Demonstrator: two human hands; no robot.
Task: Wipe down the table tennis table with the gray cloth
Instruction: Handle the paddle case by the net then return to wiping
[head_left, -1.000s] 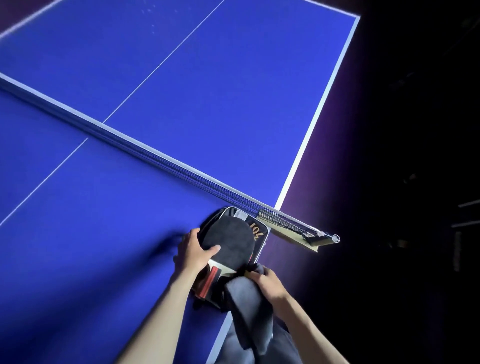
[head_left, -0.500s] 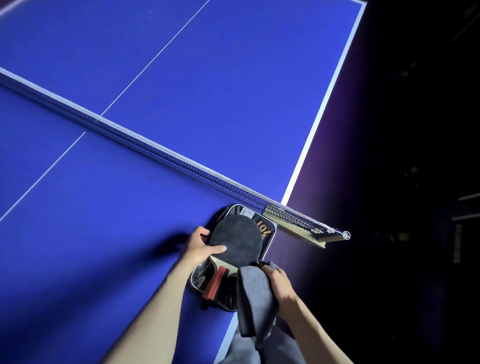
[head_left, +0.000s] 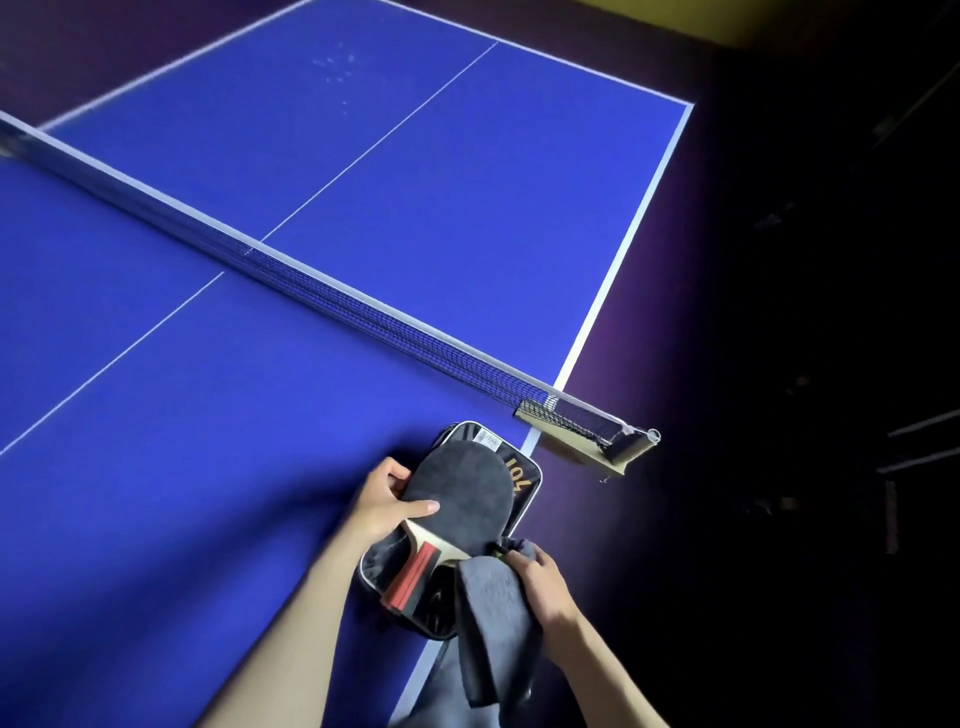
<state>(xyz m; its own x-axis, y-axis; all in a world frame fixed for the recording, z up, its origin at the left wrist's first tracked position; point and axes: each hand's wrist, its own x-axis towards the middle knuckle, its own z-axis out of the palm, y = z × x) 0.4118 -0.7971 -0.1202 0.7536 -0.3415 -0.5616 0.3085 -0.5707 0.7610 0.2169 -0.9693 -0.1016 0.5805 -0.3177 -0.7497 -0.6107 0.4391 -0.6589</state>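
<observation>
Here, the gray cloth is held in the right hand at the near right edge of the blue tabletop, just beside an open paddle case that lies by the net. The right-hand fingers are curled round the upper end of the cloth, and the rest of it hangs down past the tabletop edge in a long folded strip. The left hand grips the head of a paddle that sits on the case — thumb on the dark rubber face, the other fingers tucked under the blade's edge. The cloth looks soft, limp and light; it is judged to drape and fold freely, with no stiffness of its own, so a single-corner hold would leave most of it trailing. For wiping, it would better be bunched or folded into a pad and pressed flat under the palm, so that a broad face meets the surface. Little risk of slipping or damage is expected from the cloth itself, though a dangling end could catch on the case or the net post. No wiping of the tabletop appears to have begun — pale specks can be made out on the far half.
</observation>
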